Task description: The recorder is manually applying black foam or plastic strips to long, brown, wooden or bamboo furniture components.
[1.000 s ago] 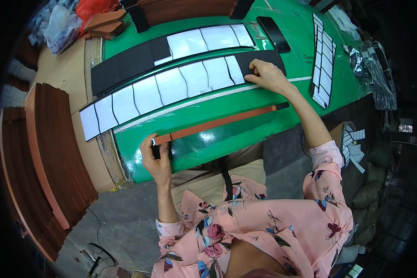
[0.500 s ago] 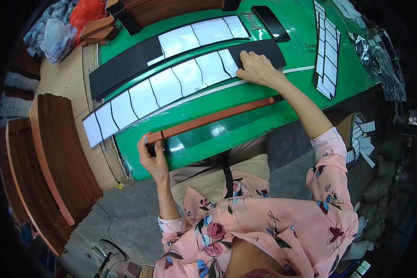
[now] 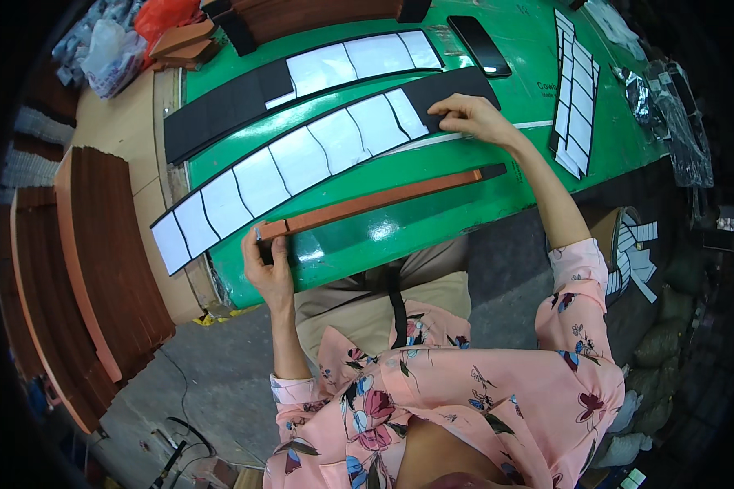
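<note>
My left hand (image 3: pixel 270 267) grips the near-left end of a long brown wooden board (image 3: pixel 383 198), thumb on the near side and fingers around the far side. The board stands on its narrow edge on the green table, with black at its right end. Beyond it lies a row of overlapping black pieces with white backing (image 3: pixel 263 169), its right end a bare black piece (image 3: pixel 457 90). My right hand (image 3: pixel 477 118) is over that bare part, fingers bent with thumb and index close together; anything between them is too small to make out.
A second black-and-white row (image 3: pixel 359 59) lies farther back, beside a phone (image 3: pixel 479 45). More white-backed pieces (image 3: pixel 575 98) lie at the right. Stacked brown boards (image 3: pixel 110 261) stand left of the table (image 3: pixel 367 244). A bin (image 3: pixel 620 253) of white scraps is at the right.
My right hand has drawn slightly right, away from the edge of the white backing onto the black part. My left hand keeps its hold on the board.
</note>
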The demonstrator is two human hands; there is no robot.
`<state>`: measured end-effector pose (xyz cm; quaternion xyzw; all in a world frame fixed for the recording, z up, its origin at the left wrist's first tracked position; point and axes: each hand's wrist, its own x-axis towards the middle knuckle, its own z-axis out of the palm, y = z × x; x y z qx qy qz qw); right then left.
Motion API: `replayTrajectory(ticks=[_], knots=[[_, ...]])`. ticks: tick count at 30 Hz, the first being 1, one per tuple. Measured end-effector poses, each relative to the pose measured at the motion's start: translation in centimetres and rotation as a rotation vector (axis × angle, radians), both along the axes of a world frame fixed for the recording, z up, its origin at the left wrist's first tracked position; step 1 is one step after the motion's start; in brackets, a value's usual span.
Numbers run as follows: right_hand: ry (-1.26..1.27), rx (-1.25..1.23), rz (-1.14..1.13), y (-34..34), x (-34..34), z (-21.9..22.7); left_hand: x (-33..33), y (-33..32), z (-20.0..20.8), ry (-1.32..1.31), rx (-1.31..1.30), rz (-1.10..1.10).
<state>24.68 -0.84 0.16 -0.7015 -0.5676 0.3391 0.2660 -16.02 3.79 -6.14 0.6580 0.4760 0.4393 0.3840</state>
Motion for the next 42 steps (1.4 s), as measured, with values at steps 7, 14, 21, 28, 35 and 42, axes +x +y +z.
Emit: replayTrajectory(ticks=[7,14,21,28,35,42], knots=[[-0.373,0.197,0.178,-0.3,-0.6,-1.2,0.0,0.2,-0.7,0.007,0.032,0.018],[-0.224,0.120,0.031,-0.5,-0.5,-1.6,0.3,0.1,-0.5,-0.029,-0.002,0.022],[0.090,0.094,-0.226,0.3,-0.1,-2.6,0.0,0.1,-0.6,0.010,0.011,0.029],[0.227,0.091,-0.235,1.9,-1.2,-0.6,0.6,0.3,0.5,0.026,0.134,0.029],[0.582,0.176,-0.087,0.1,-14.8,3.3,0.0,-0.5,0.9,0.018,0.111,-0.140],[0.259,0.273,0.006,-1.0,-22.5,3.5,-0.5,0.0,2.0,-0.144,0.070,-0.297]])
